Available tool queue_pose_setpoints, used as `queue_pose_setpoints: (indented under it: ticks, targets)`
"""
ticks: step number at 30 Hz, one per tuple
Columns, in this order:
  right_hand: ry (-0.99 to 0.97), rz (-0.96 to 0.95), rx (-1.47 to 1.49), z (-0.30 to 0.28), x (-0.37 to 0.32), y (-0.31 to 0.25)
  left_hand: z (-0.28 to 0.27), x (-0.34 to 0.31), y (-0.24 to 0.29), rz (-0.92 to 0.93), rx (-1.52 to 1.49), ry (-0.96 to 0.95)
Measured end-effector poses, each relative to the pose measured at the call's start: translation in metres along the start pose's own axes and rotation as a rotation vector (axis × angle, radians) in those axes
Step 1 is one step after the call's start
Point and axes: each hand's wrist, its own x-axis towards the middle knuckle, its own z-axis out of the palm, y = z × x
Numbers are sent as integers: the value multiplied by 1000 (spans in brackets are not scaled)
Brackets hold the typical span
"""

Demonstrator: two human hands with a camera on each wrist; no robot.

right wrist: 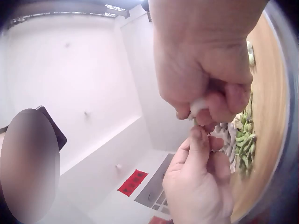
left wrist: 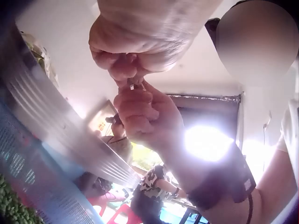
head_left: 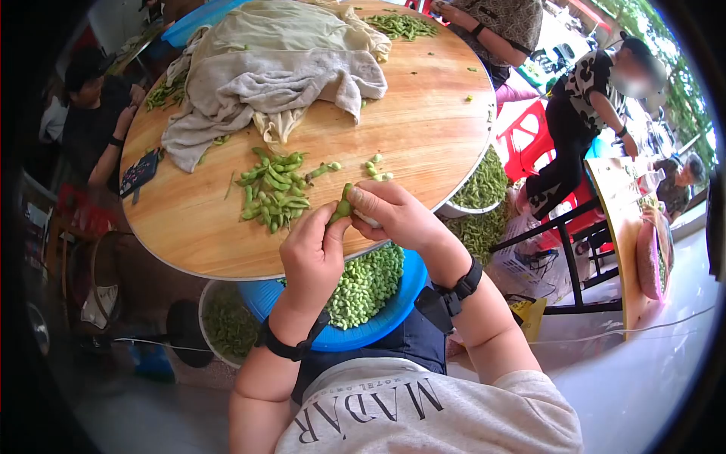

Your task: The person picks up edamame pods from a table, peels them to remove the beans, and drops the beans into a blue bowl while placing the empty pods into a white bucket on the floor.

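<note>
At the near rim of the round wooden bench (head_left: 423, 129), the left hand (head_left: 314, 253) and right hand (head_left: 397, 216) meet, fingertips of both pinched on a single green soybean pod (head_left: 342, 206). Just below the bench's edge, a blue basin (head_left: 401, 299) heaped with shelled beans (head_left: 367, 284) suggests the shelling is well along. A pile of pods (head_left: 274, 189) on the bench top apparently remains to be opened.
</note>
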Motion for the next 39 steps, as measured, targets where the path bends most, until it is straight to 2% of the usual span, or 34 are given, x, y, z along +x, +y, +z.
queue_pose_setpoints:
  ticks: [5,11,14,17,19,20,22,25,26,29,31,34,36,39]
  targets:
    - [108,-62,-41,10,2,3,8,1,-6,93,158,50]
    - [194,-165,-124,10,11,8,26,8,-13,35,64,132]
    - [198,-198,-205,4,14,10,29,12,-13,-161,-92,90]
    - [188,-273,-373,-5,18,17,26,22,-19,-595,-442,3]
    - [161,-337,-523,-16,20,20,20,35,-18,-913,-829,-55]
    - [107,-232,-462,-23,20,17,18,40,-19,-933,-840,-143]
    - [-4,-82,-335,-43,24,11,13,45,-29,-927,-869,-341]
    - [242,-85,-402,-59,29,3,17,45,-31,-837,-626,-316]
    - [288,-221,-460,-58,30,-1,19,45,-32,-803,-570,-309]
    - [230,-275,-734,-44,36,-9,24,48,-33,-736,-477,-311]
    - [199,-243,-702,-45,42,-8,21,53,-29,-745,-513,-325]
    - [75,-202,-688,-59,53,-3,18,52,-26,-658,-380,-392]
    - [17,-138,-698,-67,58,-2,18,49,-35,-648,-371,-501]
    - [47,-82,-822,-64,61,0,20,51,-37,-619,-355,-573]
